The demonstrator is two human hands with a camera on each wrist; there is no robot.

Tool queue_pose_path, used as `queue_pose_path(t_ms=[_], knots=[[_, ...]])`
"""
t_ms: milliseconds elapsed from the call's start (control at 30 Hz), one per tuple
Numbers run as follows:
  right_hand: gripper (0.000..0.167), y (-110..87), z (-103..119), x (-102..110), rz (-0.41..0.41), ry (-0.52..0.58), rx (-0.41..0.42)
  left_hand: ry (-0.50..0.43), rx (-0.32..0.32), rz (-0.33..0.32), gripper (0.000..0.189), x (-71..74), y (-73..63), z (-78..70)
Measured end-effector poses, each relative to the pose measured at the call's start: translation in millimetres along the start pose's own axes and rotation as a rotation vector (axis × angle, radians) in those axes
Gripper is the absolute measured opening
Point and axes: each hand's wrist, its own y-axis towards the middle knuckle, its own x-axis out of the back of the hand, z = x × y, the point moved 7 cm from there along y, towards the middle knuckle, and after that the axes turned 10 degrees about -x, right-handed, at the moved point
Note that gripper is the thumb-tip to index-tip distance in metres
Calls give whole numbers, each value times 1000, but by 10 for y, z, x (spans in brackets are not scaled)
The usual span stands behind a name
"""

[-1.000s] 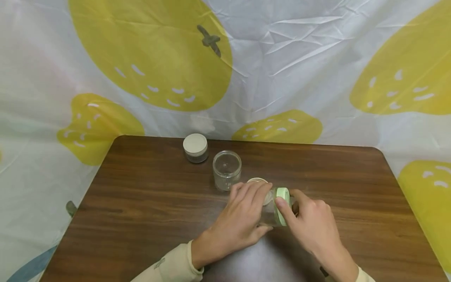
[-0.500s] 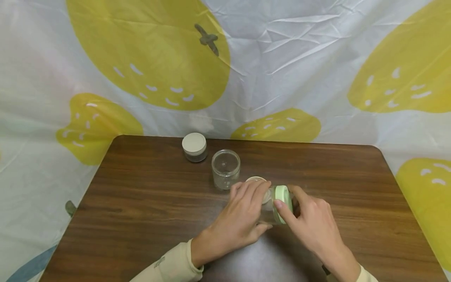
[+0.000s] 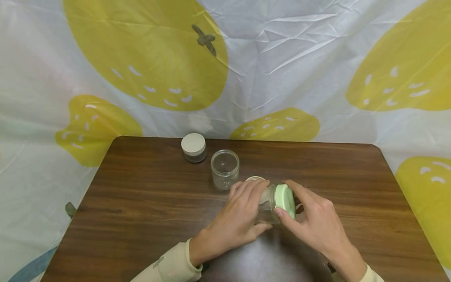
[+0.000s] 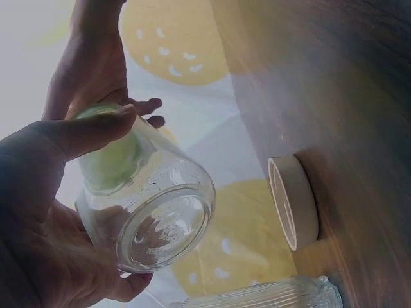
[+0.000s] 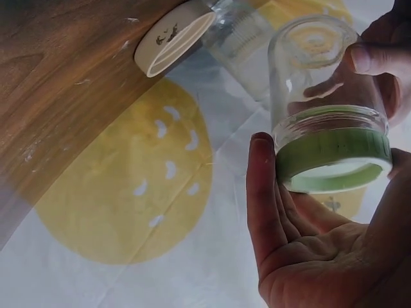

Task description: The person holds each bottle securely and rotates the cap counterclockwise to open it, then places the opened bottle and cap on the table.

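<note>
My left hand (image 3: pixel 234 219) grips the body of a clear glass jar (image 4: pixel 170 215), which lies tilted on its side above the table. A pale green lid (image 3: pixel 284 200) sits on the jar's mouth, facing right. Thumb and fingers of my right hand (image 3: pixel 318 219) hold this lid by its rim, as the right wrist view also shows. The jar looks see-through, with nothing visible inside. Behind the left fingers, a cream lid (image 4: pixel 297 202) rests on the table, partly hidden in the head view.
An open ribbed glass jar (image 3: pixel 225 172) stands just beyond my left hand. Farther back on the left is a small jar with a white lid (image 3: pixel 193 143). The brown wooden table (image 3: pixel 141 207) ends against a hanging cloth (image 3: pixel 275 86) printed with yellow fruit.
The green lid has tipped so that more of its outer face shows. My right hand has shifted slightly right and its fingers have moved round the rim. My left hand stays nearly still.
</note>
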Motion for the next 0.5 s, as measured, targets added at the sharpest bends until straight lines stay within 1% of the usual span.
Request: queue_pose_path(t_ms=[200, 500], knots=[[64, 6, -24, 17, -3, -8, -2, -13, -1, -10, 106, -2, 2, 25], [66, 9, -59, 20, 10, -2, -12, -43, 15, -6, 105, -36, -4, 64]])
